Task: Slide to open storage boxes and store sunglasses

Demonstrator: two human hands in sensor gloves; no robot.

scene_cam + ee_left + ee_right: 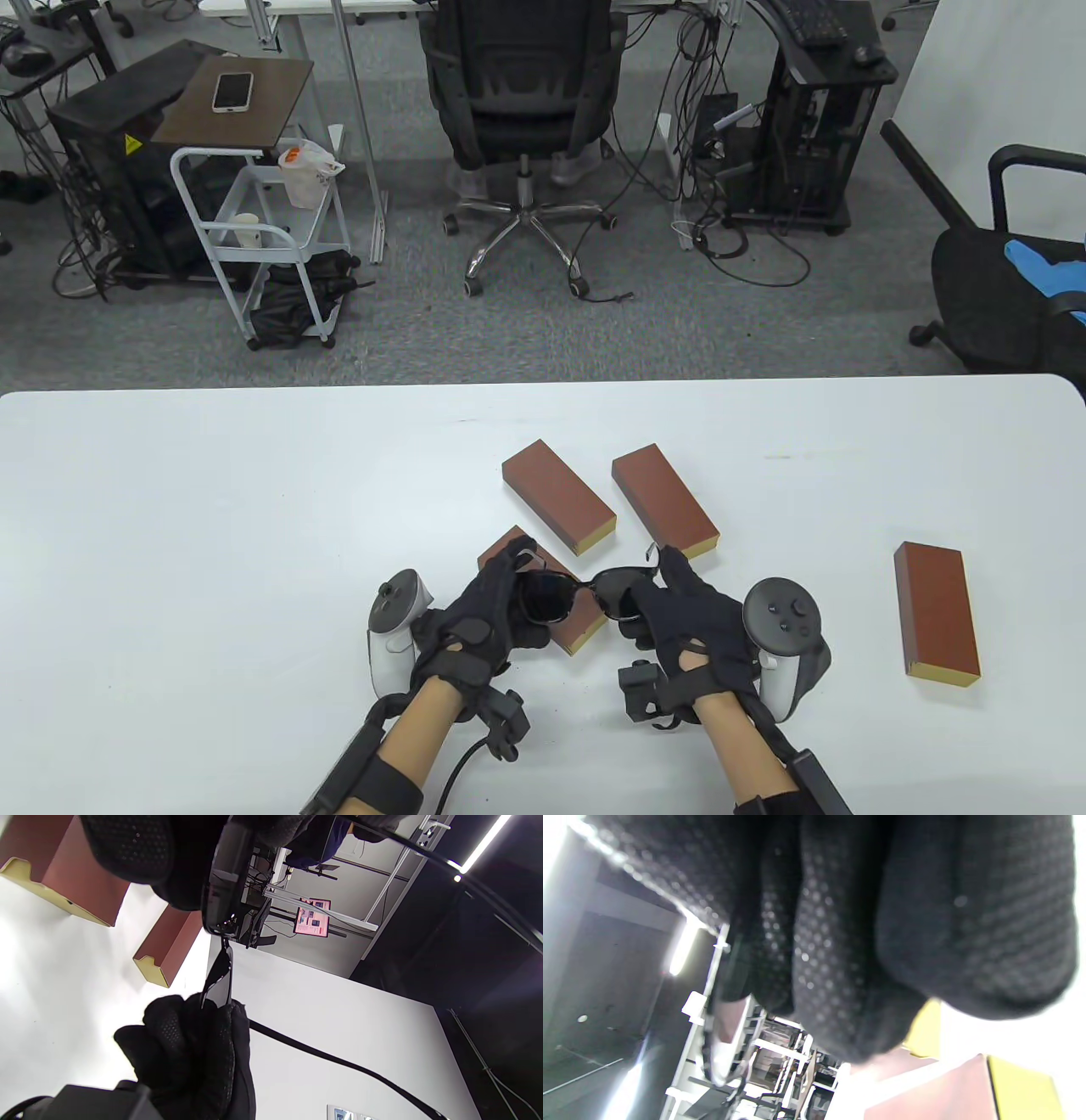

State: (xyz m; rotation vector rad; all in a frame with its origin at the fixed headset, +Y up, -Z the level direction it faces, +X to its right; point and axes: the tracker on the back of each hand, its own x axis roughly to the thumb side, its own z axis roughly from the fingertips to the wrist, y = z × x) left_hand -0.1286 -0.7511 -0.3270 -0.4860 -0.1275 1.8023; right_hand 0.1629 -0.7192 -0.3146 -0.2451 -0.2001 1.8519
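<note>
Black sunglasses (577, 592) are held just above the table by both hands. My left hand (496, 607) grips the left lens end, my right hand (670, 607) grips the right end. The sunglasses hang over a brown storage box (570, 635) with a yellow end, mostly hidden by my left hand and the sunglasses. In the left wrist view the sunglasses (222, 891) run from my left fingers down to my right hand (199, 1052). The right wrist view shows mostly my gloved fingers (840, 942) close up and blurred.
Two more brown boxes (556, 495) (666, 499) lie side by side just beyond the hands. Another brown box (936, 622) lies at the right of the white table (212, 526). Office chairs and a cart stand on the floor beyond the far edge.
</note>
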